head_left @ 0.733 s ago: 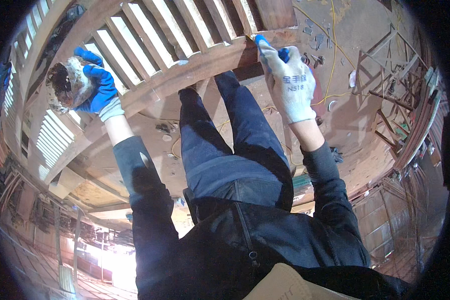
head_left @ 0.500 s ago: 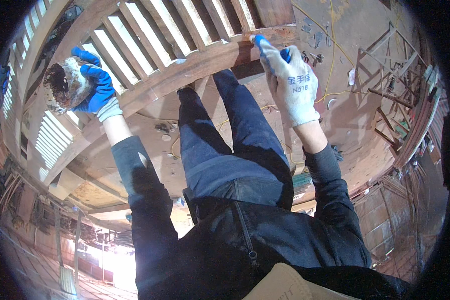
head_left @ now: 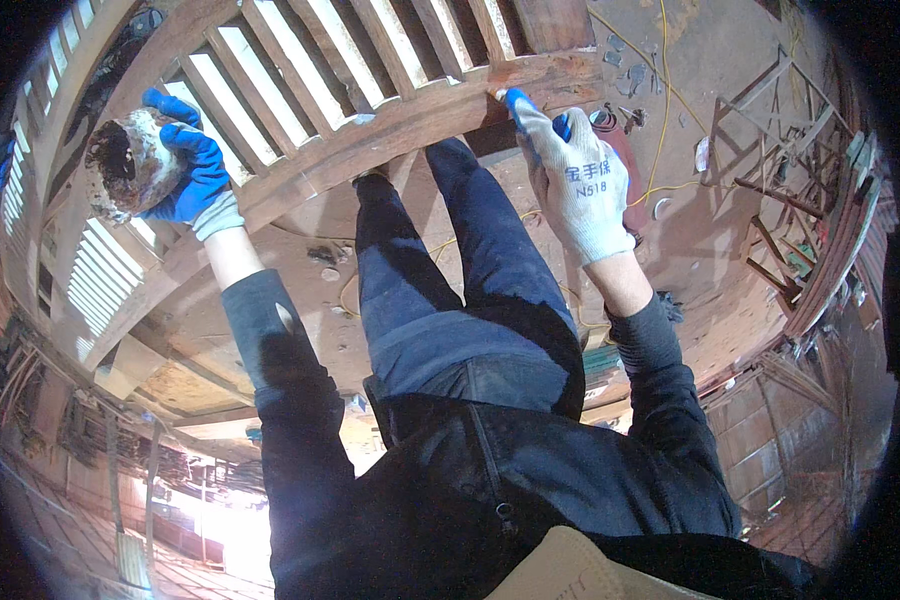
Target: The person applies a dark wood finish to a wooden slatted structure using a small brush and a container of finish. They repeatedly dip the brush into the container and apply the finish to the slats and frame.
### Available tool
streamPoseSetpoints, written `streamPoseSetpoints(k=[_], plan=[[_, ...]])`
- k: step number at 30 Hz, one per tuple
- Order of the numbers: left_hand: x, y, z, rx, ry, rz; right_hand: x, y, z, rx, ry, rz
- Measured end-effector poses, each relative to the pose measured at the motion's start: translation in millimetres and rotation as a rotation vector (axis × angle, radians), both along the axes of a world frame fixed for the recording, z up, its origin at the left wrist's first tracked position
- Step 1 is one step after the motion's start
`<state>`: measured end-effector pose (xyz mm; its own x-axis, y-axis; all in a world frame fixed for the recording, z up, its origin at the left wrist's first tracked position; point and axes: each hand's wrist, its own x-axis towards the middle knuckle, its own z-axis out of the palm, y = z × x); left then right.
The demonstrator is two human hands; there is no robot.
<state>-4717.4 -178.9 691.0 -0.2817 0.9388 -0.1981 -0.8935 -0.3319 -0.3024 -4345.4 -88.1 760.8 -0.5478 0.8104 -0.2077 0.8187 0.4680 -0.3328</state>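
My left hand point(head_left: 192, 170), in a white and blue work glove, is wrapped around a round, crusted pot point(head_left: 155, 150). The pot is tilted so its dark brown mouth shows; whitish and rusty residue covers its outside. My right hand point(head_left: 575, 175), gloved alike, is closed with its index finger stretched to the curved lower rail of a slatted wooden frame point(head_left: 370, 138). Whatever its curled fingers hold, if anything, is hidden behind the hand. Beside the fingertip, the rail bears a darker reddish-brown patch.
Pale gaps show between the frame's slats point(head_left: 395, 50). Yellow cord point(head_left: 667, 85) runs over the dusty floor point(head_left: 700, 260). At right stand a jumble of thin wooden pieces point(head_left: 785, 140) and stacked curved strips point(head_left: 840, 240). My legs point(head_left: 500, 250) are beneath the rail.
My right hand has shifted slightly down and left, its fingertip moving from the rail's upper edge toward its lower part. My left hand keeps hold of the pot, nearly still.
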Motion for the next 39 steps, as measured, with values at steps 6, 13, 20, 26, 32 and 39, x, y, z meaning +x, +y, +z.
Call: streamPoseSetpoints(k=[6,13,20,26,32,39], plan=[[-2.9,-0.8,5.0,-0.018,0.033,-0.034,-9.4,12.4,-1.8,0.052,0.006,-0.019],[-2.0,-0.2,5.7,-0.049,0.027,-0.013,-6.8,-5.3,1.7,-0.049,0.107,0.006],[-2.3,1.6,2.6,-0.048,0.048,0.007,-25.0,-17.3,-25.5,0.085,0.047,0.110],[-5.2,0.1,2.3,-0.023,0.096,-0.009,-26.8,-10.3,-6.8,-0.007,0.095,0.077],[-2.7,1.3,1.6,-0.010,0.027,-0.020,-30.4,-20.5,-2.7,0.000,0.051,0.099],[-6.7,-1.3,1.8,-0.026,0.036,-0.016,-45.8,-12.9,6.2,-0.039,-0.011,0.019]])
